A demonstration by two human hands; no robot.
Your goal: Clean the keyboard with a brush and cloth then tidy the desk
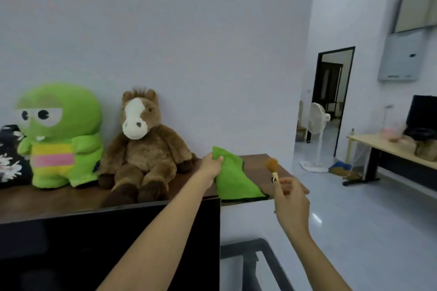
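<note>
Up front, one dark monitor (108,243) fills the lower left, its back edge against one brown wooden shelf (255,163) that runs along the white wall. Two plush toys sit upright on that shelf, side by side and touching: one green cartoon plush (60,134) on the left and one brown horse plush (142,146) to its right. One dark patterned item (10,156) lies at the far left edge, too cropped to identify.

Across the room to the right stands one white pedestal fan (316,123) in front of one dark-framed doorway (333,92), and one light wooden desk (387,146) carries a second dark screen (422,111).

One green cloth (234,179) lies on the shelf just right of the horse plush, its near end hanging toward the shelf's front edge. The left hand (211,164) grasps the cloth's far upper corner, thumb on top and fingers curled over the fabric. The right hand (292,198) hovers above the shelf's right end, pinching the handle of one small brush (273,168) whose orange bristles point up and away, clear of the cloth.
</note>
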